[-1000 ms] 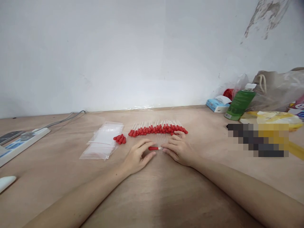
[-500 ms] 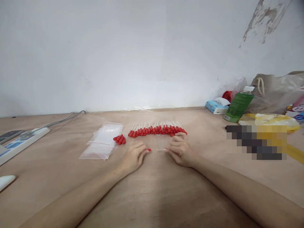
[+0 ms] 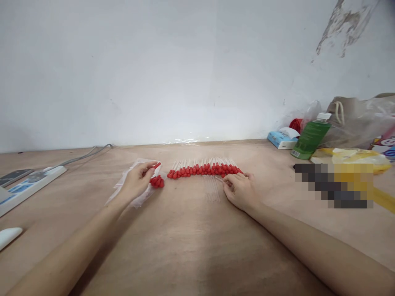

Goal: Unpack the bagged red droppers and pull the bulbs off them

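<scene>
A long row of glass droppers with red rubber bulbs (image 3: 205,168) lies across the wooden table (image 3: 191,242). My left hand (image 3: 135,181) is closed, pinching one red rubber bulb (image 3: 156,165) just above a small pile of loose red bulbs (image 3: 157,181). This hand lies over a stack of clear plastic bags (image 3: 125,181). My right hand (image 3: 240,189) is closed, pinching a clear glass tube (image 3: 219,179) at the right end of the row. Several bare glass tubes (image 3: 212,190) lie flat between my hands.
A white power strip (image 3: 27,187) with its cable and a phone (image 3: 14,176) lie at the far left, a white object (image 3: 9,236) at the left edge. At the back right stand a green bottle (image 3: 311,135), a blue box (image 3: 280,139), plastic bags (image 3: 359,119) and yellow packaging (image 3: 352,157).
My left hand pulled the red bulb off the tube and carried it left to the pile of loose bulbs. My right hand moved up towards the row with the glass tube.
</scene>
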Demonstrator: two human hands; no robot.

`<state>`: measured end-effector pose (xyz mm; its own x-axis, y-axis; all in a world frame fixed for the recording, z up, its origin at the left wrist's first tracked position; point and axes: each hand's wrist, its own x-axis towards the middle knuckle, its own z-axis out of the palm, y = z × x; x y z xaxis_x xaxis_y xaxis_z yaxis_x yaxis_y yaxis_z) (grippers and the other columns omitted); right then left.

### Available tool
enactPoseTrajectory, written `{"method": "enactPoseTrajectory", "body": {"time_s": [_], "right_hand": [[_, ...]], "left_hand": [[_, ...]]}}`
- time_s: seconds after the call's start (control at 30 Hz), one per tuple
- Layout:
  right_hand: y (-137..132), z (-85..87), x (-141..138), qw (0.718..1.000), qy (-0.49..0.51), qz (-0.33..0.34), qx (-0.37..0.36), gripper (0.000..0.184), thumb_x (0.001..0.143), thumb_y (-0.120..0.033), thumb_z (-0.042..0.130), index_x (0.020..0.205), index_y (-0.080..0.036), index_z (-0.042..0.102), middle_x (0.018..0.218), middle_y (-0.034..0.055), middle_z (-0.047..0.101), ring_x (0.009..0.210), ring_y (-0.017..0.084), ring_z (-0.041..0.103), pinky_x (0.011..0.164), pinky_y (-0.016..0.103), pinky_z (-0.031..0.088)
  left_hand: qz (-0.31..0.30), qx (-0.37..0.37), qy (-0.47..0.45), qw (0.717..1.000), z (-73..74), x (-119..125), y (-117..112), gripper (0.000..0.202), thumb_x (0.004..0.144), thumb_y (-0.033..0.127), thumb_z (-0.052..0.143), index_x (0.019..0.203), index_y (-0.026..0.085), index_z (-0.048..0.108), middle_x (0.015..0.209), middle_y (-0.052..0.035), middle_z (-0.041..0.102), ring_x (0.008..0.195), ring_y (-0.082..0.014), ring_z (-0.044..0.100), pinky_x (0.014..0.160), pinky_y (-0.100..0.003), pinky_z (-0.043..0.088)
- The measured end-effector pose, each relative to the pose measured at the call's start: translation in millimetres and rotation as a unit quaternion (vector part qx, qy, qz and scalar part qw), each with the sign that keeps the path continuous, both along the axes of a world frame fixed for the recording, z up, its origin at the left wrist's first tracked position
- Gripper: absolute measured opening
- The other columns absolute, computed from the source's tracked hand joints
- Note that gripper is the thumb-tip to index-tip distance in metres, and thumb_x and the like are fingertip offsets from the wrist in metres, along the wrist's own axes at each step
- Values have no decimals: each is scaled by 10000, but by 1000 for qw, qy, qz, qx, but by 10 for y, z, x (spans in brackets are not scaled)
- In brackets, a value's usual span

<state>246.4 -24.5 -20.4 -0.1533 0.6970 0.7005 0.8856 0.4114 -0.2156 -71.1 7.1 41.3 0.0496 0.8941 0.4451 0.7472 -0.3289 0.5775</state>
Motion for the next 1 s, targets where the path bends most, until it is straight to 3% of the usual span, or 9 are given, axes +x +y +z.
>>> {"method": "enactPoseTrajectory", "body": {"time_s": [0.13,0.3,0.5,0.63,0.87,0.93,1.0], "right_hand": [[2,-6,-18,1000,-10,6,10,153,778,-206,485,735,-204,632,643,-5,644,666,133,540,812,331,235],[-36,29,-32,998,-37,52,-2,179,801,-292,493,797,-218,656,693,7,657,692,139,532,871,358,221],[-69,67,-35,994,-59,92,-26,254,796,-419,506,853,-220,653,785,34,662,776,173,532,900,396,214],[-79,87,-36,993,-60,101,-33,310,781,-470,512,910,-223,647,830,40,660,798,183,535,899,408,225],[-72,96,-35,994,-54,90,-36,356,783,-468,506,988,-195,604,827,46,656,792,183,544,899,398,251],[-51,75,-37,995,-38,81,-32,348,798,-445,493,1003,-180,586,774,37,652,757,172,551,893,385,261],[-27,53,-36,997,-23,69,-29,323,819,-424,470,995,-176,580,732,26,648,737,165,558,893,377,262]], "left_hand": [[-3,-33,1,999,80,-215,77,434,703,453,538,1033,171,542,811,-31,596,635,-140,548,591,-265,450],[54,-64,68,994,-1,-253,102,393,665,523,547,866,185,556,781,-22,625,614,-146,554,531,-244,416],[78,-106,110,985,-57,-331,145,409,695,553,462,784,180,605,747,-27,652,664,-176,582,589,-259,412],[97,-97,140,981,-48,-352,158,458,760,546,360,823,177,624,793,-37,664,744,-201,595,638,-273,411],[98,-63,198,973,46,-293,88,400,795,501,362,882,208,620,864,-24,668,781,-202,596,619,-266,409],[75,-20,219,973,65,-229,62,366,802,474,377,884,211,617,905,-29,660,812,-203,591,650,-273,421],[14,26,252,967,66,-131,51,325,796,429,410,906,200,611,940,-44,650,867,-211,578,731,-292,429]]}}
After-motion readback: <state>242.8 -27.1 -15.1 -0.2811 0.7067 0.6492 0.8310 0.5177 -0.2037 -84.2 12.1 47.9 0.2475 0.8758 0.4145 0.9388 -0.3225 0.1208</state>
